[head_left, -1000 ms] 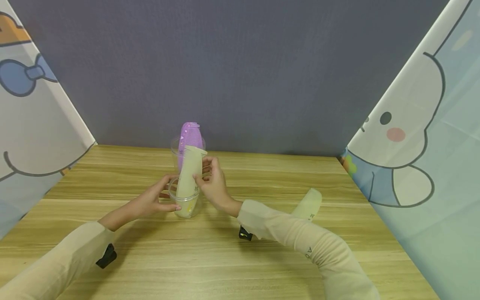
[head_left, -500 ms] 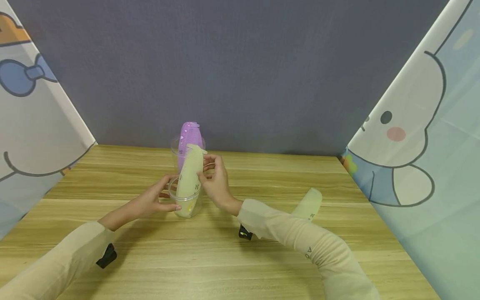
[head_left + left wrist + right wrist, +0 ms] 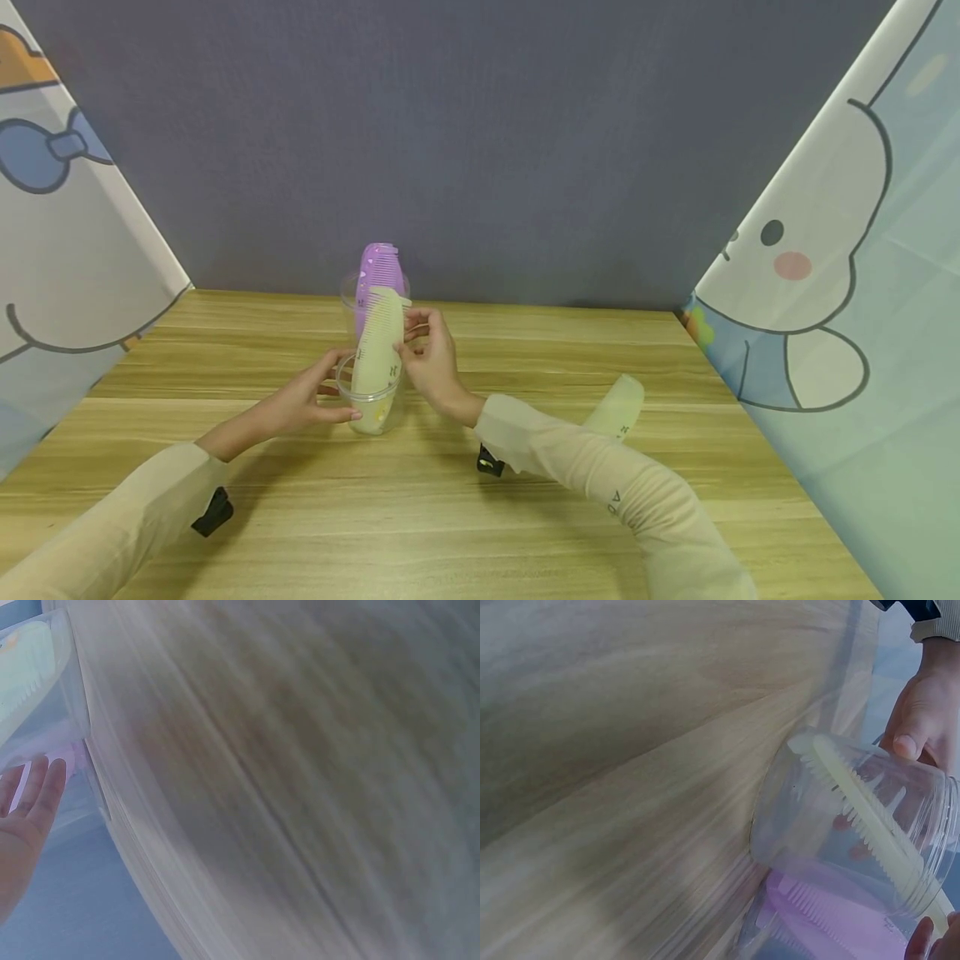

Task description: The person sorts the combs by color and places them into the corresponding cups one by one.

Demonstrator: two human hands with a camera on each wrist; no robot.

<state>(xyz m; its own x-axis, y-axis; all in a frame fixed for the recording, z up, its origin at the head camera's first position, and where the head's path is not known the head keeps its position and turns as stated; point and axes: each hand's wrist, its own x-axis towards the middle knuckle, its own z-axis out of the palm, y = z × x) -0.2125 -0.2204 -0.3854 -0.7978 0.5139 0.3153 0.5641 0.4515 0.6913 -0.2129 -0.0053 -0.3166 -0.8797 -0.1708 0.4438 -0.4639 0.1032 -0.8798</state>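
Note:
In the head view, my left hand (image 3: pixel 311 398) holds a clear plastic cup (image 3: pixel 367 390) from its left side, thumb in front and fingers behind. A pale yellow-green comb (image 3: pixel 381 342) stands in it, leaning slightly, its upper part above the rim. In the right wrist view, two pale ends show at the cup's bottom, so two combs may overlap there. My right hand (image 3: pixel 433 358) pinches the comb's right edge above the rim. Close behind stands a second clear cup (image 3: pixel 348 293) with a purple comb (image 3: pixel 381 271), partly hidden by the pale comb.
Another pale yellow-green comb (image 3: pixel 618 407) lies on the wooden table (image 3: pixel 450 533) at right, partly hidden by my right sleeve (image 3: pixel 570 450). A dark grey panel (image 3: pixel 480 150) rises behind the table. Cartoon-printed sheets (image 3: pixel 847 275) stand at both sides.
The pale comb has turned a little and tilted slightly upright, showing more of its toothed side. My right hand has shifted up slightly with it. My left hand has stayed at the cup.

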